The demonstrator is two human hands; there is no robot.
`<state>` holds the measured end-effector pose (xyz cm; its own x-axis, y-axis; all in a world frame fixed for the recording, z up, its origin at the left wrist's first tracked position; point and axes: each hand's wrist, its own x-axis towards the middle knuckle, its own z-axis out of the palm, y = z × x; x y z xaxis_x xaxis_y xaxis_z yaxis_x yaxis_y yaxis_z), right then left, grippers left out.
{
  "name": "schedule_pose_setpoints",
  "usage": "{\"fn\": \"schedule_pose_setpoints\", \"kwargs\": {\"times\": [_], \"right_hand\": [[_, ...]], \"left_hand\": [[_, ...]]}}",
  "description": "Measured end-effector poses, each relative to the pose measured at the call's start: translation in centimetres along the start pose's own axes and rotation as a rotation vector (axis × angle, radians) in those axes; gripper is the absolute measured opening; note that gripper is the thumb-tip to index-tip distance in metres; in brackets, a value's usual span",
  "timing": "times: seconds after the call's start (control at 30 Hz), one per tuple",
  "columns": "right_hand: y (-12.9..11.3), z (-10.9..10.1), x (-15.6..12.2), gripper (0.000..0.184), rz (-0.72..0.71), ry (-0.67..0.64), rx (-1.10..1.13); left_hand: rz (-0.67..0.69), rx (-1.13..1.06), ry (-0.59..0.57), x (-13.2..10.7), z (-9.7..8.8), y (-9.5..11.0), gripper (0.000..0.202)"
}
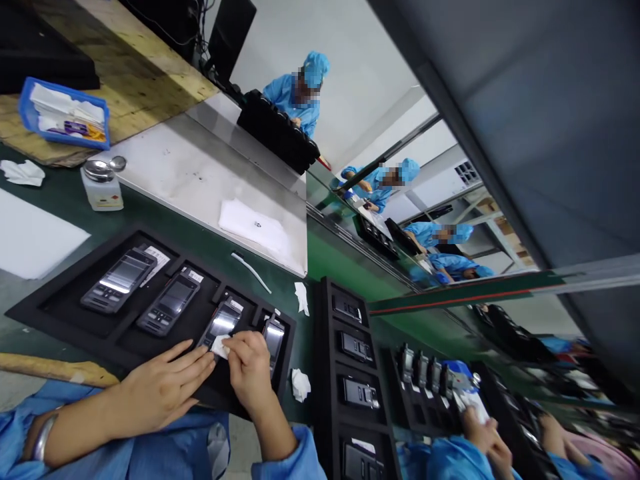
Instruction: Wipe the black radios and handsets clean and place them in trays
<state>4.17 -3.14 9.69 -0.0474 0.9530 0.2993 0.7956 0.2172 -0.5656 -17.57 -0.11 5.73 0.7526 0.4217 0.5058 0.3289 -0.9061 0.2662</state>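
Observation:
A black foam tray [55, 300] lies in front of me with several dark handheld devices in its slots. My right hand [250, 370] is closed in a pinch on a small white wipe [219, 347], pressing it on the lower end of the third device [223, 323]. My left hand [163, 387] rests flat on the tray's near edge, fingers stretched toward that same device and the wipe. Two more devices [120, 280] [173, 303] lie to the left, and another [274, 337] sits just right of my right hand.
A second black tray [325, 373] of devices stands to the right, with crumpled wipes [300, 385] between the trays. A co-worker's hands [480, 433] work at the lower right. A small dispenser bottle [101, 187], a metal plate [200, 167], a blue bin [64, 113] and other workers lie beyond.

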Motion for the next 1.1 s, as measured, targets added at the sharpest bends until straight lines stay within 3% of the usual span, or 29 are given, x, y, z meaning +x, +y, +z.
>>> {"fn": "schedule_pose_setpoints", "kwargs": {"times": [0.17, 0.27, 0.43, 0.53, 0.77, 0.97, 1.1], "right_hand": [[2.6, -5.8, 0.8, 0.018, 0.097, 0.241, 0.125], [5.1, -8.4, 0.3, 0.018, 0.136, 0.292, 0.011], [7.3, -7.0, 1.8, 0.023, 0.115, 0.188, -0.123], [7.0, -6.0, 2.0, 0.026, 0.104, 0.156, -0.174], [5.0, -6.4, -3.1, 0.028, 0.051, 0.039, -0.183], [7.7, -6.6, 1.3, 0.026, 0.079, 0.082, -0.267], [7.5, -7.2, -0.4, 0.027, 0.084, 0.068, -0.227]], "left_hand": [[0.014, 0.006, -0.031, 0.6, -1.2, 0.1, 0.041], [0.056, -0.033, -0.053, 2.3, -1.8, 1.3, 0.038], [0.260, -0.028, -0.252, 6.7, 0.4, 4.4, 0.053], [0.275, -0.011, -0.330, 8.2, 2.3, 5.2, 0.061], [0.266, 0.027, -0.361, 8.3, 3.5, 5.1, 0.060], [0.267, 0.040, -0.451, 8.1, 3.6, 5.0, 0.063], [0.251, 0.037, -0.441, 8.1, 3.8, 4.7, 0.067]]}}
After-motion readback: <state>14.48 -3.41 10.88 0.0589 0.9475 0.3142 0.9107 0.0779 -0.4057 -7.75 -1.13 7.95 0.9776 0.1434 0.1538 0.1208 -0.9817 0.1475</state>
